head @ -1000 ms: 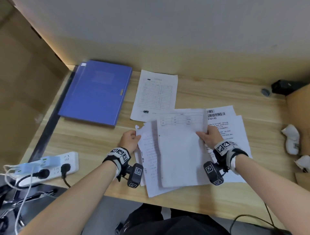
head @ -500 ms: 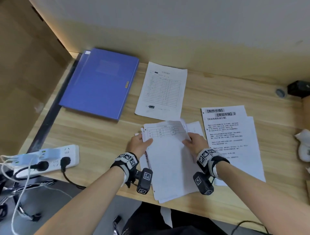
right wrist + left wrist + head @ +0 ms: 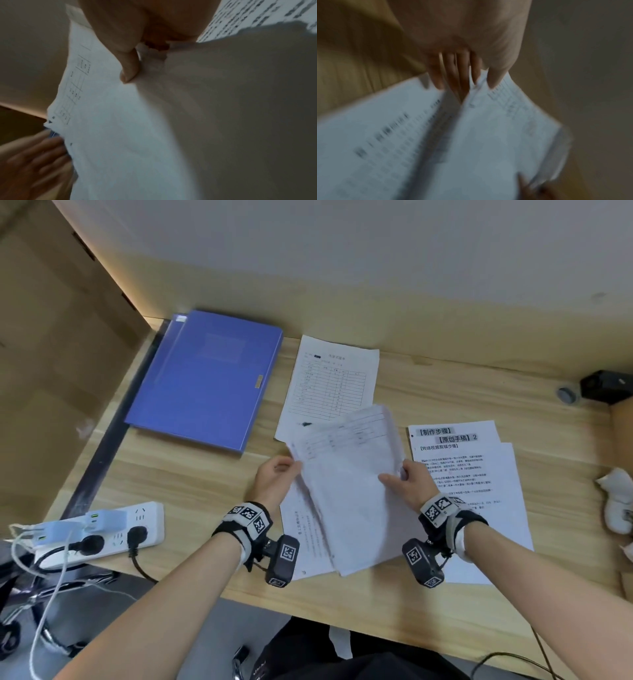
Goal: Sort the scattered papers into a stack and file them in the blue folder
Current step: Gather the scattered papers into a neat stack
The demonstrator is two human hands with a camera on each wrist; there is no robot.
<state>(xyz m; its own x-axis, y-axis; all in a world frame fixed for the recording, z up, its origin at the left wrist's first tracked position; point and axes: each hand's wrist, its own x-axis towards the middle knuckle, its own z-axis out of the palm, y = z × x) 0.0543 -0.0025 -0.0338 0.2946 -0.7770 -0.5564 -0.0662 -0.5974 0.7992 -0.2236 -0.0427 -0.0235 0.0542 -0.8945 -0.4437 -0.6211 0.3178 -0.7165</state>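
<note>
The shut blue folder (image 3: 205,378) lies at the back left of the wooden desk (image 3: 191,481). My left hand (image 3: 277,477) and right hand (image 3: 407,481) hold a thin stack of papers (image 3: 349,474) by its two side edges, its far end raised off the desk. In the left wrist view the thumb (image 3: 498,73) lies on the top sheet (image 3: 488,135) and the fingers (image 3: 453,70) reach under it. The right thumb (image 3: 128,67) pinches the stack (image 3: 137,121). A table sheet (image 3: 332,385) lies behind. Two printed sheets (image 3: 479,474) lie to the right. Another sheet (image 3: 301,529) pokes out below.
A white power strip (image 3: 99,529) with plugs and cables sits at the front left edge. A black box (image 3: 606,386) and a small grey cap (image 3: 567,395) stand at the back right. Crumpled white tissue (image 3: 616,501) lies at the right edge. Brown board walls off the left.
Both hands slid the stack left, off the printed sheets, and have now lifted its far end off the desk. The printed sheets lie uncovered.
</note>
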